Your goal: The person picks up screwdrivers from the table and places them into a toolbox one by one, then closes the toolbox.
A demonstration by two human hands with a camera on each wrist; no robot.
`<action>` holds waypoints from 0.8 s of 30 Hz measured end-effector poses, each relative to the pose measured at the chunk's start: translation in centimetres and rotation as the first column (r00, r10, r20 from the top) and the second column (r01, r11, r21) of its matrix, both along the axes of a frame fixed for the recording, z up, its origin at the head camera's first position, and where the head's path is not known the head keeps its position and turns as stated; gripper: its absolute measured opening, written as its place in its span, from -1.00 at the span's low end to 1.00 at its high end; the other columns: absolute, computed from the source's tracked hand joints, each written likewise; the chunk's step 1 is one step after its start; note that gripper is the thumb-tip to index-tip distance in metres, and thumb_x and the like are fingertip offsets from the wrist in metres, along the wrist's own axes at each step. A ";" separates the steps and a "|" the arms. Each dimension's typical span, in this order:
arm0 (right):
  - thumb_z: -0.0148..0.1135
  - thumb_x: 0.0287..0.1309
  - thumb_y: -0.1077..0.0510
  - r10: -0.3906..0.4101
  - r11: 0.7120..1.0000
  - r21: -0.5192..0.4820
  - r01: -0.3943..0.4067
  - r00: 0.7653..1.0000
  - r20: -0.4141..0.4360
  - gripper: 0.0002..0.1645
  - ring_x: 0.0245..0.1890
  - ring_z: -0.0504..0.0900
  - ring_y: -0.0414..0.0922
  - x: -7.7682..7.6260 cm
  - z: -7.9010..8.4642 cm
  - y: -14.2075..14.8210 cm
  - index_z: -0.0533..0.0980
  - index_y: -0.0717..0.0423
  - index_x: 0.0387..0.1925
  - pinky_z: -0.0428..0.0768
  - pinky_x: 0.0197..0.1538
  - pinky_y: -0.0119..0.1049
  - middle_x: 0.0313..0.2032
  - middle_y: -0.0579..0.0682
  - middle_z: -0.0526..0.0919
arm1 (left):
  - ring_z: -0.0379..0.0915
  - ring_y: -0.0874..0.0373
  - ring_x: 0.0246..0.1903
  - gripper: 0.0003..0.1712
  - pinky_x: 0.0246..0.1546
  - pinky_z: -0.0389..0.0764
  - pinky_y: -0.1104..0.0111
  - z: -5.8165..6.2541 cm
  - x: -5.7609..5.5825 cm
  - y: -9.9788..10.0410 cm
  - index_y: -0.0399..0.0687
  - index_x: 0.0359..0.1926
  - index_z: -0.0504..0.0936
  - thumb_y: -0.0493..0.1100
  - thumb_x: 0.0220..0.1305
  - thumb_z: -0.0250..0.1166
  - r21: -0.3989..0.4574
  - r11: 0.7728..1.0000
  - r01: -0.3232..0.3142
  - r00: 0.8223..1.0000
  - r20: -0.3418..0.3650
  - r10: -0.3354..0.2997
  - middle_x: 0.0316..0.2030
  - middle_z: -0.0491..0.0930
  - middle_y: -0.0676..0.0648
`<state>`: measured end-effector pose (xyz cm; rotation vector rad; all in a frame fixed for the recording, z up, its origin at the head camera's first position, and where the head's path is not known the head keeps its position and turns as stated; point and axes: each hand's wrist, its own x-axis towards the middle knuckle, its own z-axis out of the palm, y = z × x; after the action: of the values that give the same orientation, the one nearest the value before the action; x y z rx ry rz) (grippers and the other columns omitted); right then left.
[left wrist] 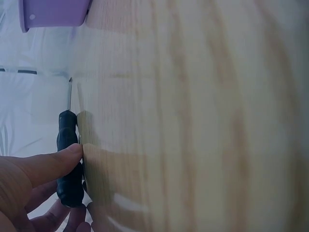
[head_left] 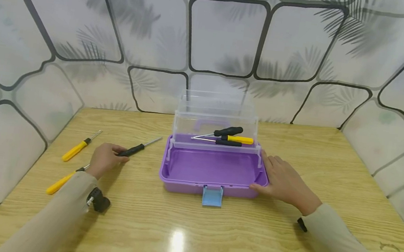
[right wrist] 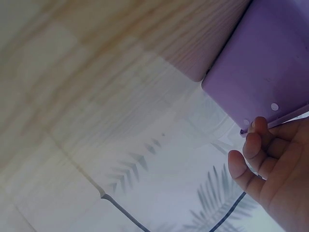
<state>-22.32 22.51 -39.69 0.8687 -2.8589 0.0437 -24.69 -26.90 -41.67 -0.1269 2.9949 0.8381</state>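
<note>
My left hand (head_left: 105,159) pinches the handle of a black screwdriver (head_left: 134,150) low at the tabletop, its shaft pointing toward the box. In the left wrist view the thumb presses one side of the black handle (left wrist: 70,188), with fingers behind. A purple toolbox (head_left: 213,190) stands with its clear lid raised at the back. My right hand (head_left: 284,180) holds the box's right side, thumb at the front rim and fingers farther back; in the right wrist view bent fingertips meet the purple wall's rim. Two black screwdrivers and a yellow screwdriver (head_left: 242,139) lie on the raised clear tray (head_left: 181,143).
Two yellow-handled screwdrivers lie on the wooden table (head_left: 183,216) at left: one farther back (head_left: 75,151), the other (head_left: 59,182) partly behind the left forearm. A light-blue latch (head_left: 212,196) hangs at the box's front. Patterned walls border the table at the back and sides.
</note>
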 end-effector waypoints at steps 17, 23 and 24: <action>0.18 -0.02 -0.42 0.024 1.000 0.002 -0.024 0.999 -0.029 0.24 -0.01 0.52 0.17 0.1 0.2 -0.1 0.11 0.53 0.30 0.50 0.07 0.04 0.02 0.38 0.51 | 0.48 -0.26 -0.03 -0.63 -0.04 0.48 -0.01 0.4 0.4 0.1 -0.28 -0.07 0.65 -0.12 0.15 0.33 0.005 1.000 0.000 1.000 -0.025 0.001 -0.05 0.61 -0.34; 0.17 -0.02 -0.42 0.016 1.000 0.006 -0.016 1.000 -0.021 0.25 0.01 0.51 0.18 0.1 0.2 -0.1 0.10 0.52 0.31 0.49 0.09 0.05 0.04 0.39 0.50 | 0.49 -0.23 -0.04 -0.63 -0.06 0.48 0.02 0.1 0.3 0.1 -0.28 -0.09 0.66 -0.12 0.15 0.34 0.028 0.999 -0.023 1.000 -0.011 0.024 -0.07 0.62 -0.33; 0.17 -0.02 -0.43 0.014 1.000 0.007 -0.014 1.000 -0.019 0.25 0.01 0.51 0.18 0.1 0.2 -0.1 0.10 0.52 0.31 0.49 0.10 0.05 0.04 0.39 0.50 | 0.49 -0.23 -0.05 -0.63 -0.06 0.48 0.02 0.1 0.3 0.1 -0.28 -0.09 0.66 -0.11 0.15 0.34 0.035 0.999 -0.028 1.000 -0.007 0.029 -0.07 0.62 -0.33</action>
<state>-22.25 22.41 -39.52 0.8854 -2.8373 0.0274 -24.39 -26.77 -41.56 -0.1665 2.9909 0.8944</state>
